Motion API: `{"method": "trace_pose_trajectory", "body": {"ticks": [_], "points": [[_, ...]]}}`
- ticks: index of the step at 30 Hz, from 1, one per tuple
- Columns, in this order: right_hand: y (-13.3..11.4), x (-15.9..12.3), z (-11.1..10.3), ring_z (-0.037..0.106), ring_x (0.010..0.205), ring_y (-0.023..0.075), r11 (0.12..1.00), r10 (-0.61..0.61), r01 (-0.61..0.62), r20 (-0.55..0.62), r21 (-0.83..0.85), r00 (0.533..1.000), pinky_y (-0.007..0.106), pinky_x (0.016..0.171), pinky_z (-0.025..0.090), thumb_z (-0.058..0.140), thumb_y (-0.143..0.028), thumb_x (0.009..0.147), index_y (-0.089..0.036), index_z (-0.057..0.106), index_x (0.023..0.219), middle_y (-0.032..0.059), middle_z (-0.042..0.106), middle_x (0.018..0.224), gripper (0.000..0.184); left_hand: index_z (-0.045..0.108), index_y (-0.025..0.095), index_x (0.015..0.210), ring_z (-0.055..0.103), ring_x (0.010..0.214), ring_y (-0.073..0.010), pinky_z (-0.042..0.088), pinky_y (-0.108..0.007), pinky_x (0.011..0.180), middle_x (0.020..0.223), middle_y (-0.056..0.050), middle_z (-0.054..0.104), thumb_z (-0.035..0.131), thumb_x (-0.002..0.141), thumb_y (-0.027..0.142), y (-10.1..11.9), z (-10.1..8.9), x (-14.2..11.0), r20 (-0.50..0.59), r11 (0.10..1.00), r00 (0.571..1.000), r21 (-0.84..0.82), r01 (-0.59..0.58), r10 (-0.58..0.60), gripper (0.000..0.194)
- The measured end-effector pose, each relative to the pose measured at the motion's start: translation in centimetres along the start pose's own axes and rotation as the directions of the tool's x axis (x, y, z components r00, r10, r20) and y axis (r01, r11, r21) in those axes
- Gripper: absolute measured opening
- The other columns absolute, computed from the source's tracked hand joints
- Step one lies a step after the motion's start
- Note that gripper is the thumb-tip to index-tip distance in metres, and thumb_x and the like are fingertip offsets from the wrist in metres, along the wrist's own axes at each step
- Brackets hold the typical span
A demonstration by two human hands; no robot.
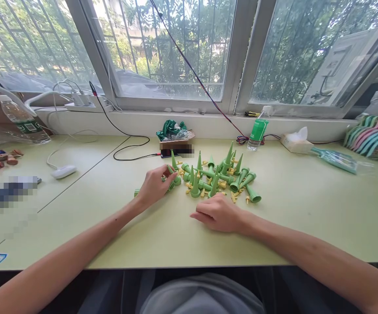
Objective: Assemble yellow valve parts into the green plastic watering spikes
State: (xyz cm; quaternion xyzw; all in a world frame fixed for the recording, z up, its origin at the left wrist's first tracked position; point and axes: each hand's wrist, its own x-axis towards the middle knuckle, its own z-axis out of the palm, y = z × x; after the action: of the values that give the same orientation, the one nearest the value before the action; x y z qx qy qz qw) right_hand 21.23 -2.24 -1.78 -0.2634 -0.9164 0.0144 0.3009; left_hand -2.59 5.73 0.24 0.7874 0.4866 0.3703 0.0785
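Green plastic shows between the left hand's (154,185) thumb and fingers, which pinch a cone (171,169) at the heap's left edge. The right hand (219,213) rests curled just in front of the heap; whether it holds anything, I can't tell. A light fingertip grip, with the wrist kept off the neighbouring spikes, looks best for handling these tapered pieces. Most green cones (195,188) lie beyond the right hand, mixed with yellow fittings (233,197). Behind the heap sits a cardboard box (175,144); beyond its right side, a bottle (258,129).
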Motion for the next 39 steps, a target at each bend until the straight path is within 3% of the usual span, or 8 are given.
{"method": "trace_pose_trajectory", "body": {"ticks": [5,9,12,19,24,28,39], "points": [[0.0,-0.1,0.0,0.033,0.048,0.0091,1.0,0.015,-0.015,0.031,-0.007,0.999,0.026,0.051,0.018,0.041,-0.036,0.106,-0.018,0.044,0.06,-0.0027,0.048,0.053,0.049,0.066,0.019,0.091,0.066,0.075,-0.0188,0.048,-0.029,0.071,0.085,-0.003,0.074,0.052,0.095,0.046,0.5,-0.3,0.0,0.072,1.0,0.997,-0.001,0.004,-0.004,0.03],[0.1,-0.1,0.0,0.034,0.048,0.009,1.0,0.016,-0.016,0.039,-0.01,0.999,0.026,0.052,0.019,0.042,-0.036,0.106,-0.018,0.045,0.061,-0.0024,0.05,0.054,0.049,0.066,0.018,0.09,0.066,0.081,-0.0213,0.049,-0.032,0.076,0.088,-0.006,0.073,0.033,0.102,0.047,0.8,-0.4,0.2,-0.005,1.0,1.0,0.004,0.023,-0.023,0.045],[0.2,0.0,0.0,0.035,0.048,0.0089,1.0,0.012,-0.012,0.039,-0.008,0.999,0.026,0.052,0.019,0.042,-0.035,0.106,-0.018,0.046,0.061,-0.0022,0.051,0.054,0.048,0.066,0.018,0.095,0.067,0.09,-0.0247,0.051,-0.035,0.081,0.096,-0.008,0.074,0.038,0.099,0.041,0.5,-0.4,0.3,-0.038,0.997,0.998,0.064,0.051,-0.048,0.036],[0.2,-0.1,0.2,0.036,0.048,0.0088,1.0,0.009,-0.009,0.04,-0.004,0.999,0.026,0.052,0.019,0.043,-0.035,0.106,-0.018,0.046,0.061,-0.0018,0.052,0.054,0.048,0.063,0.018,0.107,0.06,0.112,-0.0324,0.048,-0.045,0.096,0.109,-0.014,0.071,0.044,0.094,0.035,-0.7,-0.2,0.3,0.049,0.964,0.998,0.264,0.027,-0.042,0.028],[0.1,-0.1,0.1,0.037,0.048,0.0088,1.0,0.016,-0.016,0.053,-0.007,0.998,0.026,0.052,0.019,0.045,-0.034,0.105,-0.018,0.046,0.061,-0.0019,0.053,0.055,0.047,0.063,0.016,0.111,0.06,0.113,-0.0339,0.046,-0.046,0.099,0.115,-0.016,0.07,0.041,0.095,0.036,-1.2,-0.1,0.4,0.116,0.928,0.988,0.368,0.052,-0.101,0.033],[0.1,-0.1,0.0,0.038,0.048,0.0088,1.0,0.019,-0.018,0.073,-0.017,0.997,0.026,0.052,0.019,0.046,-0.033,0.105,-0.018,0.047,0.061,-0.0018,0.053,0.055,0.046,0.064,0.016,0.112,0.063,0.105,-0.0339,0.044,-0.047,0.098,0.107,-0.016,0.073,0.037,0.096,0.036,-1.3,0.0,0.5,0.15,0.901,0.981,0.432,0.047,-0.123,0.037],[0.2,-0.1,0.0,0.04,0.049,0.0087,0.999,0.038,-0.037,0.1,-0.011,0.994,0.026,0.053,0.02,0.049,-0.032,0.103,-0.018,0.048,0.063,-0.0019,0.056,0.057,0.043,0.07,0.014,0.106,0.06,0.103,-0.0338,0.041,-0.048,0.099,0.106,-0.018,0.066,0.037,0.092,0.029,-1.4,0.0,0.4,0.164,0.868,0.972,0.492,0.069,-0.17,0.039]]}}
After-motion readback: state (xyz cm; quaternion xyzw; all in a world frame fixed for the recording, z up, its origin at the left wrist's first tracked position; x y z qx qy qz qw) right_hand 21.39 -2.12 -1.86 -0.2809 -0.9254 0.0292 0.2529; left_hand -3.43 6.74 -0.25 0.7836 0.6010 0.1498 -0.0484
